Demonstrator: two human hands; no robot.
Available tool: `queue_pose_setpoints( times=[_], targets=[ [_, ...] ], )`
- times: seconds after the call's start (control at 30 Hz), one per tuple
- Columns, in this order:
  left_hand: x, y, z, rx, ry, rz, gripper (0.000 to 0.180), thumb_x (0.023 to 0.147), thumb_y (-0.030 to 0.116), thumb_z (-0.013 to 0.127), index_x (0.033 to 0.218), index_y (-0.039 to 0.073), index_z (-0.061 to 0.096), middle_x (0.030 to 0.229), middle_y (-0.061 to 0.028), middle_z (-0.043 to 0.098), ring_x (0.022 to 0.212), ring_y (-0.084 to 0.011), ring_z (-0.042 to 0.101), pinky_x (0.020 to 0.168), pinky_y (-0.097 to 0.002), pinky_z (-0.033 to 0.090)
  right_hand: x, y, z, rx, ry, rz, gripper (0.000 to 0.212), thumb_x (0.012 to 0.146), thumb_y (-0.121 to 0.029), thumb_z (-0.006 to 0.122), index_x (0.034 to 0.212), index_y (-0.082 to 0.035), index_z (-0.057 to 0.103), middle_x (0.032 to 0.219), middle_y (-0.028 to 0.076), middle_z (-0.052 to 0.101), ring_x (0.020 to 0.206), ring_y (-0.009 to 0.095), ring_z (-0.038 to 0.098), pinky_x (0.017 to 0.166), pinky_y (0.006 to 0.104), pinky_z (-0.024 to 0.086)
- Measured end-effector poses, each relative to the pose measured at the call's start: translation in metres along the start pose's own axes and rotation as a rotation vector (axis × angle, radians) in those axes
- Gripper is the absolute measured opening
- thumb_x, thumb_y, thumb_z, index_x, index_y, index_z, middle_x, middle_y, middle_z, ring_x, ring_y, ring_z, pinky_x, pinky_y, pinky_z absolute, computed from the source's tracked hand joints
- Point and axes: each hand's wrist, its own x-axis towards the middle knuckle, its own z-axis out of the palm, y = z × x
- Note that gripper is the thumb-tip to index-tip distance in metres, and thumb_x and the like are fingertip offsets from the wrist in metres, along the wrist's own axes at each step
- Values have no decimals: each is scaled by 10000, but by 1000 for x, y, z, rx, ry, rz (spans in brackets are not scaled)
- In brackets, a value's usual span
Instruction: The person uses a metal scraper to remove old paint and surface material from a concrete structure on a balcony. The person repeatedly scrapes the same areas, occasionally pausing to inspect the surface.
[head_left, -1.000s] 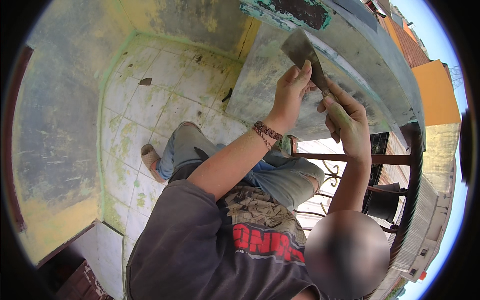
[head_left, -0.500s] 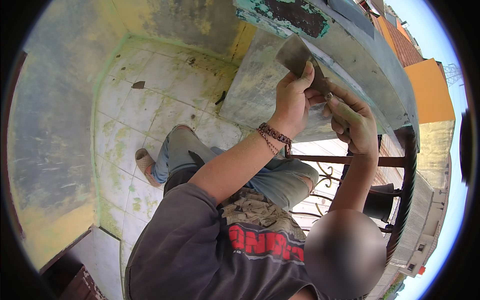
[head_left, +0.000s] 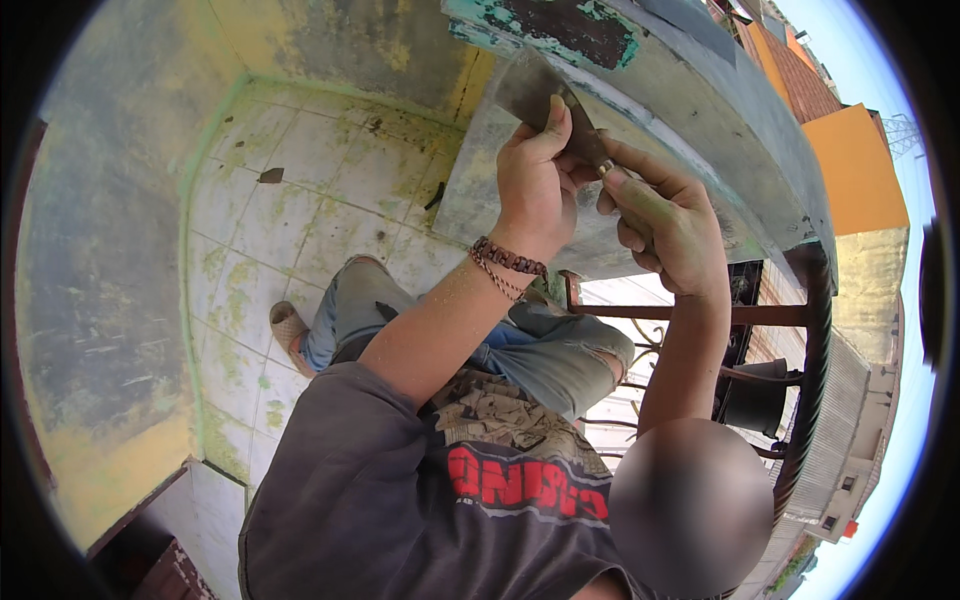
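A paint scraper (head_left: pixel 545 88) with a broad, dull metal blade is held between both hands, in front of a grey concrete ledge (head_left: pixel 690 90). My left hand (head_left: pixel 532 190) pinches the blade, its thumb lying along the flat face. Brown beaded and braided bracelets circle that wrist. My right hand (head_left: pixel 680 220) wraps round the scraper's handle, close to the metal collar where the blade begins. Most of the handle is hidden in that palm. The blade points up and to the left, beside the peeling turquoise and dark paint (head_left: pixel 570 30) on the ledge.
Stained white floor tiles (head_left: pixel 300 190) lie at the left, with a dark chip (head_left: pixel 271 176) on them. A patchy grey-yellow wall (head_left: pixel 110 270) bounds that side. At the right are a metal railing (head_left: pixel 745 316) and a black pot (head_left: pixel 755 397). Rooftops show beyond.
Both hands and the scraper have shifted left and slightly, with the blade moving up along the ledge. More of the metal collar shows beside my right thumb.
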Motion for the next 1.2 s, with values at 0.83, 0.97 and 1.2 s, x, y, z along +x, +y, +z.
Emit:
queue_pose_setpoints(
  times=[0.83,0.97,1.2],
  targets=[
    [4,23,-1,-48,61,100,204,976,288,575,1066,105,573,911,-11,625,830,-147,590,755,-315,447,11,-8,30,42,-31,-72,396,922,-197,641,1284,-44,601,761,45,594,474,18,422,355,152,237],
    [2,18,6,-46,125,100,213,971,282,578,1095,109,585,925,-7,626,836,-143,595,733,-317,453,10,-7,17,19,-25,-22,411,917,-211,649,1288,-43,597,758,41,598,495,23,428,364,161,240],
    [25,28,-23,-82,-73,36,370,1022,401,440,1056,63,588,924,-66,641,805,-178,608,676,-321,475,28,-5,46,-150,26,-234,382,919,-182,645,1277,-51,618,760,-4,606,509,9,407,412,172,259]
  ],
)
